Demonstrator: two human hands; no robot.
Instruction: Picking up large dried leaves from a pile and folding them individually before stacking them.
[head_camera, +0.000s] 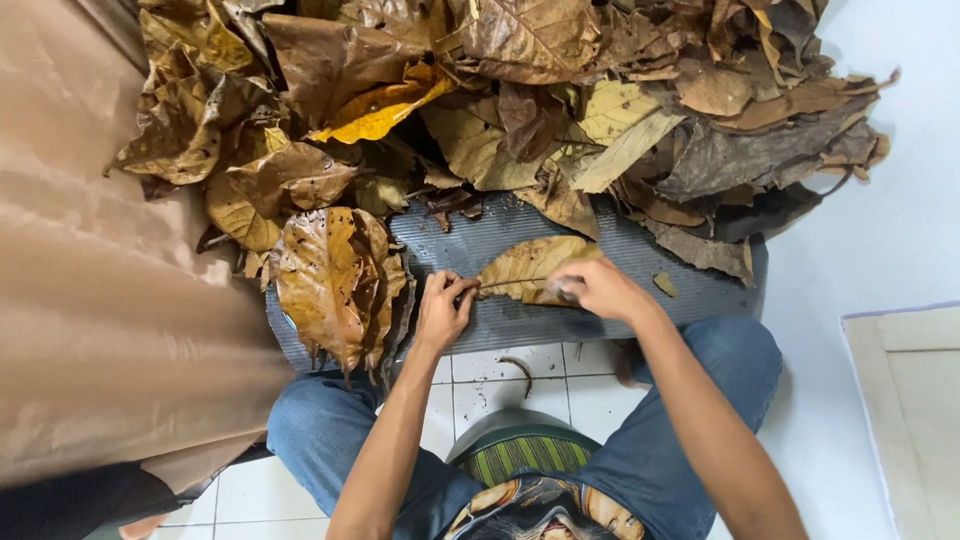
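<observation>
We see a heap of dry leaves (520, 110) in browns, tans and dull greys, with one bright yellow-orange leaf (380, 108) among them. The single leaf (528, 265) under our hands is pale yellow-tan with darker veins. It lies on a grey mat (690, 295) ribbed in fine lines. Our jeans (320, 430) are mid blue. The floor tiles (490, 385) are white with dark grout. A tan-brown cloth (90, 300) fills the left side, and a green cushion (520, 455) shows thin dark stripes.
</observation>
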